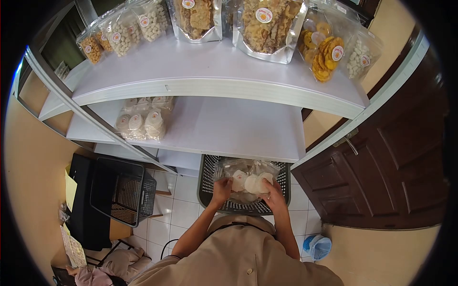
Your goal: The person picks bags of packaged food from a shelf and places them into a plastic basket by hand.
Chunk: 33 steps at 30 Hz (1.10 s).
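Note:
My left hand (222, 190) grips the left side of a clear plastic bag of white round crackers (239, 181), fingers closed on its edge. Beside it, my right hand (273, 194) is closed around a second clear bag of white crackers (251, 184), thumb over the front. The two bags overlap side by side in front of my body. Below them stands a dark plastic basket (204, 187) with perforated sides, and more clear packaging shows inside it under my hands.
Similar cracker bags (141, 121) stand on the middle shelf (229, 126), left side. Various snack pouches (272, 28) line the upper shelf (205, 62). An empty-looking black basket (119, 190) sits at left. A brown door (381, 167) and a blue-lined bin (318, 247) are right. Another person (121, 264) sits lower left.

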Each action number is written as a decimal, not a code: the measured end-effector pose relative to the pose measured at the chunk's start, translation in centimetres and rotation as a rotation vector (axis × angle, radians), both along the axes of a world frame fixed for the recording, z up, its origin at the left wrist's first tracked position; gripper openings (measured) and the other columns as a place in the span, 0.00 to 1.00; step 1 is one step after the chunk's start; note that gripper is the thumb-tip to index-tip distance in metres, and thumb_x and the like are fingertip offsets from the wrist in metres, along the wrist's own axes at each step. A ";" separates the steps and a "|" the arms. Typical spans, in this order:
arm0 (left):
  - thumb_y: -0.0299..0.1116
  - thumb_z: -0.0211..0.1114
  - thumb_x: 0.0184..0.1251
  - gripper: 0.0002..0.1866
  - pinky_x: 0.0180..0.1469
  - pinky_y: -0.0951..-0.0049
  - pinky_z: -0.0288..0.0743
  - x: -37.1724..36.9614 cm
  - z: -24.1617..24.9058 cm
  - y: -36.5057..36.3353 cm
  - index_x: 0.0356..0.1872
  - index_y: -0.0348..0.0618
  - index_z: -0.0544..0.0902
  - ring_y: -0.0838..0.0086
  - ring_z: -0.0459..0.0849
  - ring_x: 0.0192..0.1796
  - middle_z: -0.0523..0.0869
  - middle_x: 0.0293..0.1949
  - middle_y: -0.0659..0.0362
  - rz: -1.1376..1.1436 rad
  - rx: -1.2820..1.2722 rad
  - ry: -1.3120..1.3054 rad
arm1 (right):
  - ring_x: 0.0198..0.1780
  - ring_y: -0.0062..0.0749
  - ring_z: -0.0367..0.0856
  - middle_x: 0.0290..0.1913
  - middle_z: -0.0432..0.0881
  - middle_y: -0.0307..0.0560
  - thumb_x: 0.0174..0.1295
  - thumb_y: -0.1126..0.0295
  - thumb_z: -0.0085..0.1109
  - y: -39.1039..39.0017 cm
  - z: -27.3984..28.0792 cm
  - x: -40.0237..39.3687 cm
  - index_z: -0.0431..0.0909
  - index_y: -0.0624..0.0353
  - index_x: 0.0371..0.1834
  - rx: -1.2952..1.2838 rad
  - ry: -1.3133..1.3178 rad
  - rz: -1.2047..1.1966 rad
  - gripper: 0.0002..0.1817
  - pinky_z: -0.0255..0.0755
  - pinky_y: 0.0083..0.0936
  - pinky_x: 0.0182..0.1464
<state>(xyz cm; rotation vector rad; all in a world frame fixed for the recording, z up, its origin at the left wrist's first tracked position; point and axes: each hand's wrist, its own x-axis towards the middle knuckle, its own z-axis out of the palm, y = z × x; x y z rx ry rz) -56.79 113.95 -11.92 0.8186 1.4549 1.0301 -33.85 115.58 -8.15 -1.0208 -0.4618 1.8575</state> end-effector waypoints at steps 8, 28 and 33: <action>0.40 0.64 0.75 0.21 0.38 0.70 0.86 1.1 1.9 0.0 0.50 0.26 0.84 0.72 0.88 0.43 0.88 0.42 0.51 -0.186 0.153 -0.126 | 0.54 0.36 0.84 0.54 0.81 0.46 0.67 0.71 0.65 -0.4 -1.1 -0.9 0.71 0.61 0.62 0.073 -0.056 0.047 0.22 0.85 0.36 0.48; 0.56 0.73 0.62 0.33 0.33 0.72 0.79 -22.0 9.1 5.5 0.45 0.26 0.84 0.69 0.85 0.35 0.88 0.37 0.47 1.068 0.269 0.626 | 0.23 0.27 0.85 0.29 0.87 0.47 0.65 0.62 0.68 5.5 1.5 -7.7 0.83 0.70 0.42 0.259 -0.644 0.626 0.18 0.73 0.20 0.23; 0.66 0.76 0.50 0.50 0.39 0.60 0.82 -26.1 10.9 8.8 0.53 0.19 0.79 0.57 0.85 0.46 0.84 0.46 0.39 0.971 0.016 0.075 | 0.27 0.30 0.83 0.31 0.82 0.47 0.64 0.58 0.70 12.2 8.1 -20.9 0.80 0.66 0.39 0.254 -0.395 0.551 0.19 0.79 0.23 0.30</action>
